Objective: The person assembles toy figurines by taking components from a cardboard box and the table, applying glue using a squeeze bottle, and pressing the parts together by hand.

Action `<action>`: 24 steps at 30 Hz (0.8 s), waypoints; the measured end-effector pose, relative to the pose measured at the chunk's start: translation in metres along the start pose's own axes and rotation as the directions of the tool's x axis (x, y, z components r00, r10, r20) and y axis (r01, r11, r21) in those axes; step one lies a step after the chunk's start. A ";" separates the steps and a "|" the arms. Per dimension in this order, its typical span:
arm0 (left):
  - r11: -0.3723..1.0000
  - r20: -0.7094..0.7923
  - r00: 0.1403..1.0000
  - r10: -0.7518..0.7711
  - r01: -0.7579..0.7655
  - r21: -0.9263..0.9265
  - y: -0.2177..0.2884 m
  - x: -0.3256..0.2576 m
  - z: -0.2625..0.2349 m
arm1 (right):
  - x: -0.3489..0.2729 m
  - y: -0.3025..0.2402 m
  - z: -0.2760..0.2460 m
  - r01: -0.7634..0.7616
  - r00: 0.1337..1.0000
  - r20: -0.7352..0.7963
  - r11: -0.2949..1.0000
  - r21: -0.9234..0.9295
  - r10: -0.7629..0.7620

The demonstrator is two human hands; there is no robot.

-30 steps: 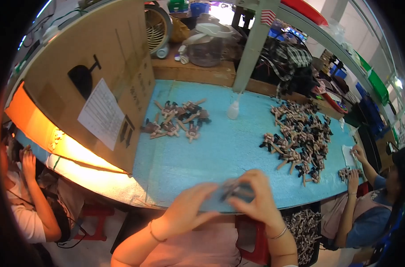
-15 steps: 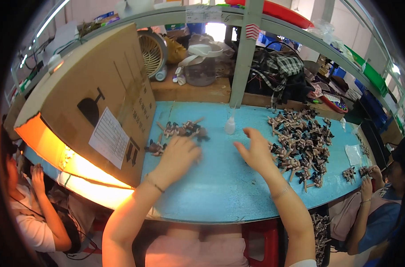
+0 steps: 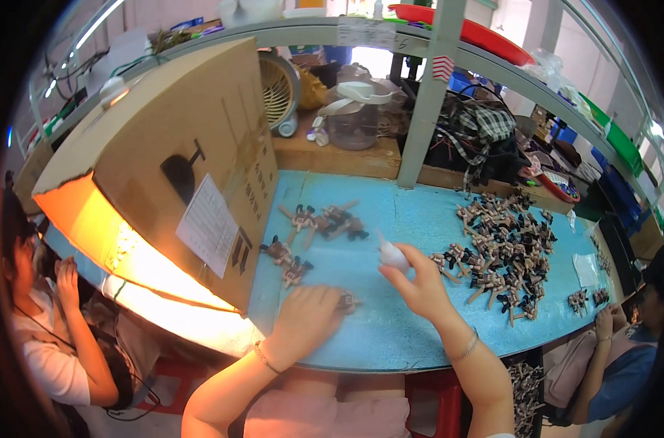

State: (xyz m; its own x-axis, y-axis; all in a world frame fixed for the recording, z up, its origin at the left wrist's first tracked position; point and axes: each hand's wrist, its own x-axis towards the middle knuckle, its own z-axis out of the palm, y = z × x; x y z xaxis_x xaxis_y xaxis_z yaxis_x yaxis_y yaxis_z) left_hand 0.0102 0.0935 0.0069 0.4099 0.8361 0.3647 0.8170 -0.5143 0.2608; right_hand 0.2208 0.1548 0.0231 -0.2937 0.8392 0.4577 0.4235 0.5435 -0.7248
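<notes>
Lifted off the table (image 3: 408, 343) since earlier, one white bottle (image 3: 395, 256) is gripped by the right hand (image 3: 425, 290), mid-frame; the left hand (image 3: 306, 325) holds one small figure (image 3: 350, 301), lower centre; one large heap (image 3: 513, 255) lies right.

White bottle (image 3: 394, 257) — blue tabletop (image 3: 412, 343)

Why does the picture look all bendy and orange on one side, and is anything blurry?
Head view: the shelf rail curves and the corners go black, as fisheye pictures do; head view: orange light fills the open side of the cardboard box and spills onto the left of the blue table; head view: the white bottle in the right fingers looks a bit smeared.
</notes>
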 end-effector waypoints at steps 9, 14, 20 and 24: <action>-0.532 0.257 0.843 -0.473 -0.041 -0.846 0.007 -0.052 -0.016 | -0.071 -0.032 0.005 -0.270 0.921 -0.052 0.730 0.628 0.385; -0.556 0.248 0.865 -0.435 -0.042 -0.830 0.014 -0.071 -0.015 | -0.069 -0.044 0.015 -0.126 0.924 -0.172 0.695 0.708 0.342; -0.612 0.303 0.866 -0.397 -0.004 -0.790 0.016 -0.089 -0.024 | -0.064 -0.075 0.017 -0.021 0.950 -0.230 0.779 0.626 0.210; -0.729 0.373 0.872 -0.318 0.026 -0.684 0.017 -0.086 -0.023 | -0.066 -0.077 0.021 -0.031 0.940 -0.263 0.823 0.567 0.216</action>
State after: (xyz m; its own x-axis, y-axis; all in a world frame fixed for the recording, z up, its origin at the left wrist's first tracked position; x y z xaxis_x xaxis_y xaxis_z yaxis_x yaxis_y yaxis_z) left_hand -0.0199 0.0087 0.0005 0.2483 0.9637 -0.0984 -0.8621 0.2662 0.4312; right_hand 0.1902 0.0573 0.0379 0.0403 0.9116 0.4092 -0.1279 0.4109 -0.9027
